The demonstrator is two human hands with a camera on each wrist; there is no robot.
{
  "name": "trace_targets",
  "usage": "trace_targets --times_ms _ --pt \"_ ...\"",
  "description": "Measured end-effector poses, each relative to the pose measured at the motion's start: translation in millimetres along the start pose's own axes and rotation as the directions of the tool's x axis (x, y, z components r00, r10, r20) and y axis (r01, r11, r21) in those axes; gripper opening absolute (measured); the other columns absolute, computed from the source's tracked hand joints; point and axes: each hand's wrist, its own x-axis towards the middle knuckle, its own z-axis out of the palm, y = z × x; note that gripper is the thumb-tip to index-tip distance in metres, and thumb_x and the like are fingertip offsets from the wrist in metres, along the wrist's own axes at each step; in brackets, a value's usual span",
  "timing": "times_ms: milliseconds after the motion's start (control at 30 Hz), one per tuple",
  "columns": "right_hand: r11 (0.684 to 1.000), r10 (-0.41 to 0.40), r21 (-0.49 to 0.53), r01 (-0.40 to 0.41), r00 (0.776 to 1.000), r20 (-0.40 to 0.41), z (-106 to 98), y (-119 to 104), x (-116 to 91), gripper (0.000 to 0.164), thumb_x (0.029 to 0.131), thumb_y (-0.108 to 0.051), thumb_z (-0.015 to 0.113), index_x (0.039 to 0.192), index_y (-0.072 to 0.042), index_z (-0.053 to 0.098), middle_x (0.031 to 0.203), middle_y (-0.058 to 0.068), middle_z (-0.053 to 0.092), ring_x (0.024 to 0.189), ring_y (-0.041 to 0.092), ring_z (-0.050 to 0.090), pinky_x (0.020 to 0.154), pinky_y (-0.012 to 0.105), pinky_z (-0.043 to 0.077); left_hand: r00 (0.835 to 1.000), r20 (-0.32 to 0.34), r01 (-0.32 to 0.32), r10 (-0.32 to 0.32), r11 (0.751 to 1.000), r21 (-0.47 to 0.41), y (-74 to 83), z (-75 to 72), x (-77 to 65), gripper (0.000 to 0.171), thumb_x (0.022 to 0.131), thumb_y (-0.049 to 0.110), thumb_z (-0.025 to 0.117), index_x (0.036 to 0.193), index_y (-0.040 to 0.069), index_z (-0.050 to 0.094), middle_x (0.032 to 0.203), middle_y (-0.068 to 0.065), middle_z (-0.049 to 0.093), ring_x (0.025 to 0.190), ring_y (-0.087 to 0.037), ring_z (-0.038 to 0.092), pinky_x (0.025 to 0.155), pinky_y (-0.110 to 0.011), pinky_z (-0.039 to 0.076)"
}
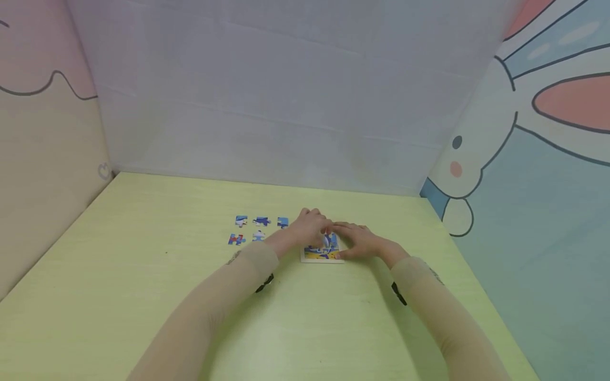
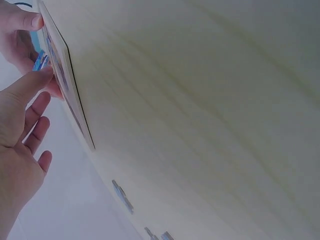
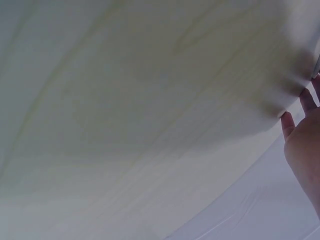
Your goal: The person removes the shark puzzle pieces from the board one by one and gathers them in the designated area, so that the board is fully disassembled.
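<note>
My left hand is over the left part of a small jigsaw puzzle board with a pale rim. In the left wrist view it pinches a blue puzzle piece between thumb and index finger, close over the board, while its other fingers are spread loosely. My right hand rests along the board's right side, thumb on the rim and fingers stretched toward the far edge. Its outer fingers touch the table in the right wrist view. The picture in the board is blue and yellow, partly hidden by my left hand.
Loose puzzle pieces lie left of the board in two rows: a blue-and-white one, a dark blue one, a light blue one, a red-and-blue one and a whitish one. A pale curtain hangs behind the table.
</note>
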Motion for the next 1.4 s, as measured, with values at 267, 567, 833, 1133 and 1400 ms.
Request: trace_targets --times_ms 267,567,833,1133,1400 --pt "1.000 0.005 0.008 -0.005 1.000 0.000 0 -2 1 0.083 0.083 -0.054 0.064 0.150 -0.021 0.027 0.156 0.002 0.022 0.143 0.030 0.020 0.109 0.060 0.016 1.000 0.003 -0.009 0.009 1.000 -0.003 -4.7 -10.3 -9.8 0.031 0.079 0.032 0.075 0.107 0.024 0.064 0.103 0.007 0.060 0.105 -0.015 0.045 0.098 -0.042 0.029" --pt "1.000 -0.003 -0.013 0.003 1.000 0.004 1 1 2 0.084 0.084 -0.055 0.062 0.150 -0.017 0.027 0.156 0.004 0.022 0.142 0.031 0.020 0.108 0.060 0.017 1.000 0.000 -0.011 0.011 1.000 -0.011 -10.3 -23.6 -23.8 0.029 0.079 0.038 0.075 0.104 0.026 0.067 0.105 0.007 0.060 0.109 -0.017 0.044 0.099 -0.044 0.029" --pt "1.000 -0.005 -0.011 0.005 1.000 -0.003 1 2 1 0.084 0.083 -0.056 0.061 0.149 -0.017 0.027 0.156 0.004 0.023 0.142 0.031 0.021 0.108 0.060 0.018 0.999 0.015 -0.036 0.037 0.997 -0.072 -21.5 -28.4 -39.7 0.025 0.080 0.036 0.074 0.102 0.026 0.068 0.103 0.008 0.060 0.108 -0.016 0.045 0.097 -0.044 0.030" --pt "1.000 -0.006 -0.015 0.006 1.000 -0.007 1 3 -3 0.084 0.083 -0.054 0.063 0.149 -0.016 0.027 0.156 0.004 0.022 0.142 0.030 0.021 0.108 0.059 0.018 0.998 0.034 -0.043 0.047 0.992 -0.115 -40.8 -30.7 -57.5 0.024 0.080 0.032 0.075 0.102 0.025 0.068 0.102 0.008 0.061 0.108 -0.017 0.045 0.097 -0.046 0.030" --pt "1.000 -0.012 -0.025 0.011 1.000 -0.014 -1 3 -3 0.085 0.084 -0.056 0.061 0.150 -0.017 0.025 0.156 0.005 0.021 0.142 0.030 0.020 0.109 0.059 0.017 0.996 0.047 -0.064 0.076 0.977 -0.204 -61.6 -29.9 -70.4 0.022 0.082 0.022 0.074 0.103 0.018 0.067 0.101 0.006 0.062 0.099 -0.016 0.050 0.093 -0.037 0.039"
